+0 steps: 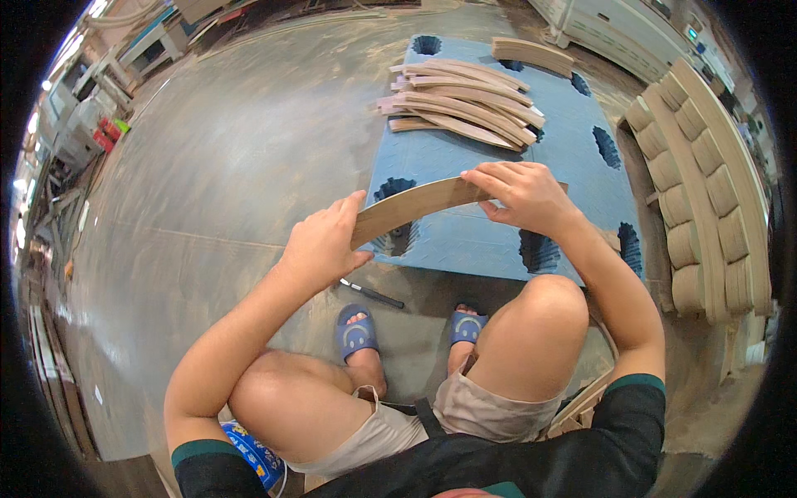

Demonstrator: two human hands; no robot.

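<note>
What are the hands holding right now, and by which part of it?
A curved wooden slat: the left hand grips its left end, and the right hand holds it toward its right end.

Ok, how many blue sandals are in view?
2: the left sandal, near the black-handled tool, and the right sandal, near the closest edge of the blue pallet.
</note>
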